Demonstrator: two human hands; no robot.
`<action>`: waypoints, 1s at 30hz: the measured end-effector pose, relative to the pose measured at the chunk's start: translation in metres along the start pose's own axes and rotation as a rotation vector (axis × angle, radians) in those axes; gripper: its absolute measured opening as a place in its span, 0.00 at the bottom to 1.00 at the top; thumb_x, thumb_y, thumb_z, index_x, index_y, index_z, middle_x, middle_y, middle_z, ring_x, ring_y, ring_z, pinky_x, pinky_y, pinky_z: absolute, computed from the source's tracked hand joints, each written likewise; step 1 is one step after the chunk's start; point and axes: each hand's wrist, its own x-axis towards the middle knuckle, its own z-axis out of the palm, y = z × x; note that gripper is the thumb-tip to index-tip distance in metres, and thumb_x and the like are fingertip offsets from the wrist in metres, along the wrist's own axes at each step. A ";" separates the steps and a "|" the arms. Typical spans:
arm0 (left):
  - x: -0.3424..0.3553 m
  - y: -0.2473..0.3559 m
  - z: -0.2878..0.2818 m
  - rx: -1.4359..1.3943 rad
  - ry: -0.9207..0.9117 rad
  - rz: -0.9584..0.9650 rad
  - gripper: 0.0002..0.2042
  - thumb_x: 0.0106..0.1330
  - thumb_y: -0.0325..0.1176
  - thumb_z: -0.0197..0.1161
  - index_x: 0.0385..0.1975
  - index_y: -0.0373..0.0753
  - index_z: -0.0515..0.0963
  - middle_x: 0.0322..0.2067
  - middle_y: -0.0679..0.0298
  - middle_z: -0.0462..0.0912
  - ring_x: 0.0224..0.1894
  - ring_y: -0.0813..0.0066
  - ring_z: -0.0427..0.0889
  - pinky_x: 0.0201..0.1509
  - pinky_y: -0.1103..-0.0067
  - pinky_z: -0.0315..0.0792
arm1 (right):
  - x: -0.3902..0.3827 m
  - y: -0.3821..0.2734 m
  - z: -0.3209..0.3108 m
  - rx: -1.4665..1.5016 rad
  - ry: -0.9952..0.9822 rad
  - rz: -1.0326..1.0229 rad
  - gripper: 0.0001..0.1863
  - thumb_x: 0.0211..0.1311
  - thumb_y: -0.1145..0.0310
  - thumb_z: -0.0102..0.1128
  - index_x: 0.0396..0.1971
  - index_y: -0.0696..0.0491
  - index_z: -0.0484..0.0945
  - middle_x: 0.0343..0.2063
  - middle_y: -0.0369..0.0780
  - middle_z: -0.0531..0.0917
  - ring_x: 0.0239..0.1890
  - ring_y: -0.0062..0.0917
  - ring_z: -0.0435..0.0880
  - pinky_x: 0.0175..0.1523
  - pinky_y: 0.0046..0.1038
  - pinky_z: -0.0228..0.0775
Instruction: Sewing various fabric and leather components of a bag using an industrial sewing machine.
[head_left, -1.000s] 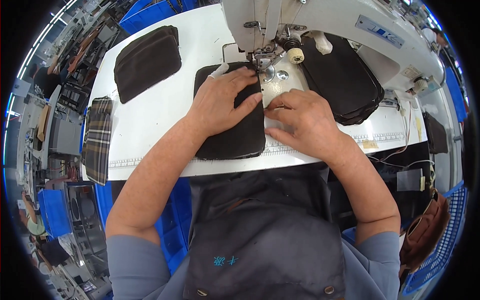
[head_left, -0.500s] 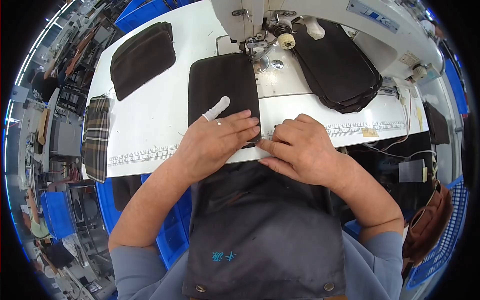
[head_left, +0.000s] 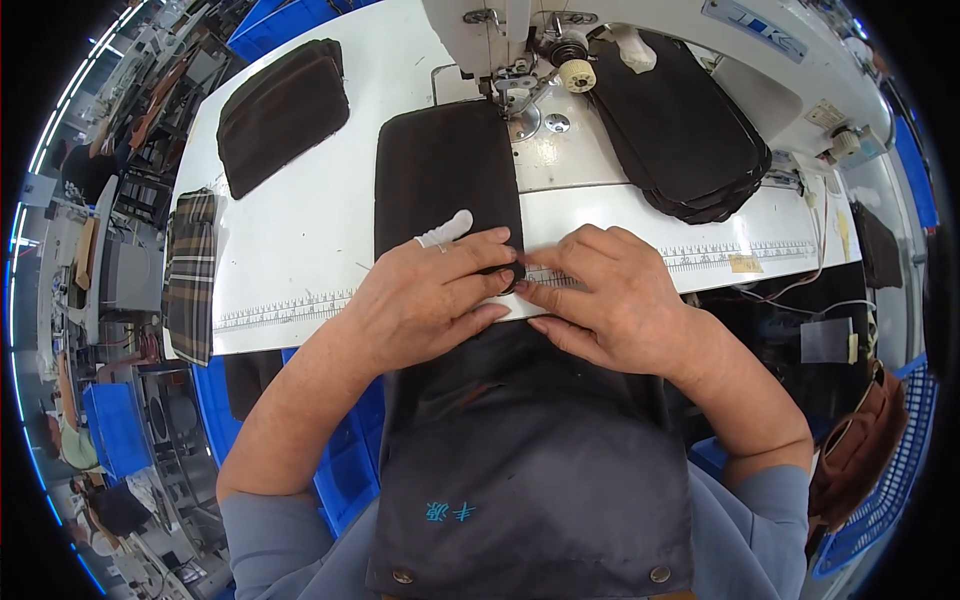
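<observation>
A dark rounded-corner fabric panel (head_left: 445,160) lies with its upper right corner by the presser foot of a white sewing machine (head_left: 752,52). My left hand (head_left: 420,300), a white cover on one finger, rests on the panel's near end with its fingers stretched out and its thumb low by the table edge. My right hand (head_left: 615,305) is open at the panel's near right corner, fingers bent and apart, tips touching that edge. Both hands' fingertips almost meet there. A printed ruler strip (head_left: 720,255) runs along the front of the white table (head_left: 275,250).
Dark panels form a pile (head_left: 685,130) right of the needle and another (head_left: 280,110) at back left. Plaid cloth (head_left: 190,280) hangs at the left edge. Blue bins (head_left: 115,430), a blue basket (head_left: 890,450) and co-workers (head_left: 70,430) surround the table. A dark apron (head_left: 530,470) covers my front.
My left hand has slid from near the presser foot toward me, to the panel's near end. My right hand has also moved lower, to the near corner. The view has shifted slightly.
</observation>
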 end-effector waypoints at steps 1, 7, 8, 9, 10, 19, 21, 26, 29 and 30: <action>-0.002 -0.003 0.003 -0.124 0.010 -0.057 0.10 0.62 0.32 0.74 0.42 0.41 0.88 0.52 0.63 0.87 0.59 0.67 0.85 0.56 0.70 0.80 | -0.002 0.002 0.000 -0.009 -0.014 -0.010 0.17 0.48 0.66 0.74 0.40 0.52 0.86 0.41 0.34 0.84 0.41 0.28 0.80 0.42 0.31 0.71; 0.000 -0.006 0.005 -0.242 0.010 -0.082 0.13 0.58 0.24 0.75 0.44 0.38 0.87 0.57 0.57 0.85 0.62 0.57 0.84 0.61 0.68 0.81 | 0.002 0.004 -0.004 -0.023 -0.071 0.030 0.15 0.50 0.66 0.73 0.39 0.52 0.85 0.41 0.33 0.84 0.41 0.27 0.80 0.43 0.32 0.71; -0.001 -0.008 0.005 -0.240 0.013 -0.084 0.13 0.58 0.24 0.75 0.44 0.38 0.87 0.57 0.57 0.85 0.62 0.57 0.84 0.61 0.68 0.81 | 0.003 0.005 -0.004 -0.012 -0.091 0.045 0.14 0.51 0.67 0.72 0.39 0.52 0.85 0.40 0.33 0.84 0.40 0.27 0.80 0.43 0.32 0.70; -0.003 -0.011 0.005 -0.270 0.002 -0.075 0.13 0.58 0.24 0.74 0.44 0.38 0.88 0.58 0.57 0.85 0.63 0.58 0.83 0.62 0.67 0.81 | 0.004 0.006 -0.004 -0.012 -0.092 0.041 0.14 0.51 0.67 0.72 0.39 0.52 0.85 0.40 0.33 0.84 0.40 0.27 0.80 0.43 0.32 0.70; -0.003 -0.013 0.005 -0.302 -0.011 -0.063 0.13 0.59 0.24 0.74 0.45 0.38 0.88 0.59 0.57 0.84 0.64 0.58 0.83 0.63 0.67 0.81 | 0.004 0.007 -0.004 -0.007 -0.093 0.022 0.13 0.51 0.67 0.72 0.39 0.52 0.85 0.39 0.32 0.84 0.39 0.27 0.80 0.43 0.32 0.70; 0.015 -0.032 0.003 -0.282 0.000 -0.103 0.13 0.62 0.25 0.72 0.48 0.38 0.88 0.57 0.55 0.86 0.64 0.56 0.82 0.67 0.66 0.78 | 0.021 0.032 -0.003 -0.013 -0.047 0.013 0.11 0.53 0.69 0.70 0.37 0.51 0.86 0.36 0.33 0.84 0.37 0.28 0.82 0.41 0.33 0.70; 0.021 -0.041 0.003 -0.295 0.003 -0.095 0.13 0.62 0.24 0.72 0.48 0.37 0.88 0.57 0.55 0.86 0.63 0.57 0.83 0.68 0.66 0.77 | 0.026 0.039 -0.003 -0.023 -0.035 0.013 0.11 0.53 0.69 0.70 0.38 0.51 0.86 0.36 0.33 0.84 0.37 0.28 0.82 0.41 0.34 0.71; 0.033 -0.058 0.005 -0.291 0.029 -0.133 0.12 0.63 0.23 0.71 0.47 0.36 0.88 0.57 0.55 0.86 0.63 0.56 0.82 0.68 0.67 0.78 | 0.039 0.055 -0.001 -0.053 -0.016 0.023 0.08 0.54 0.71 0.69 0.35 0.52 0.86 0.36 0.35 0.84 0.37 0.30 0.83 0.41 0.35 0.72; 0.039 -0.071 0.005 -0.297 0.025 -0.157 0.12 0.64 0.22 0.70 0.47 0.36 0.88 0.58 0.55 0.85 0.64 0.56 0.82 0.68 0.68 0.78 | 0.045 0.063 0.004 -0.072 0.049 0.027 0.06 0.54 0.71 0.69 0.33 0.53 0.86 0.35 0.36 0.84 0.38 0.32 0.84 0.42 0.36 0.73; 0.042 -0.076 0.005 -0.289 0.026 -0.150 0.13 0.64 0.22 0.70 0.47 0.36 0.88 0.58 0.55 0.85 0.63 0.57 0.82 0.67 0.68 0.78 | 0.048 0.066 0.003 -0.073 0.049 0.027 0.06 0.54 0.71 0.69 0.33 0.53 0.86 0.35 0.36 0.84 0.38 0.32 0.84 0.42 0.36 0.73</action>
